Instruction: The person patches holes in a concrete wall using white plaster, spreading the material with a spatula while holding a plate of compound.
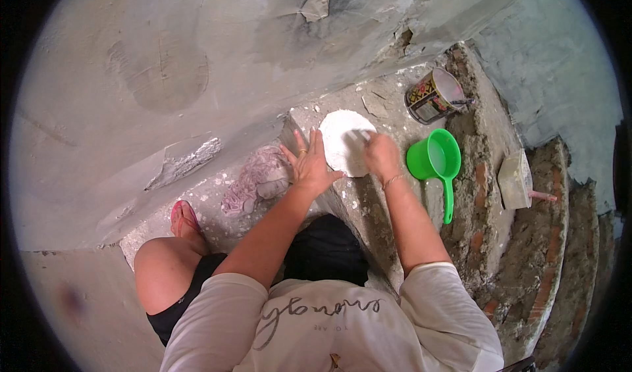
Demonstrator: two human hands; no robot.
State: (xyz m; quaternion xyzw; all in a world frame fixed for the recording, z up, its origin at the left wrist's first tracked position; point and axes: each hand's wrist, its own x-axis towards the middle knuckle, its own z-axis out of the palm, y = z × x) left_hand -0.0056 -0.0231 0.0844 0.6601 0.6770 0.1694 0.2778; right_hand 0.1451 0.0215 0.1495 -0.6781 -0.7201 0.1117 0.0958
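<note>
A round white, flat-looking thing (pixel 345 138) lies on the rough concrete step in front of me. Whether it is a plate, a lid or a shallow dish full of something white, I cannot tell. My left hand (pixel 308 165) rests at its left edge, fingers spread. Over its right side, my right hand (pixel 383 155) is closed, with a short greyish shape or shadow showing by the fingers. What this hand holds, if anything, is hidden. A crumpled pinkish cloth (pixel 253 180) lies just left of my left hand. Right of my right hand stands a green dipper (pixel 421 158) with whitish liquid inside.
A dark patterned tub (pixel 424 101) with a stick or brush across its rim stands at the back right. A whitish container (pixel 513 180) with a pink handle sits on the broken steps (pixel 546 240). The grey wall (pixel 243 49) has peeling patches.
</note>
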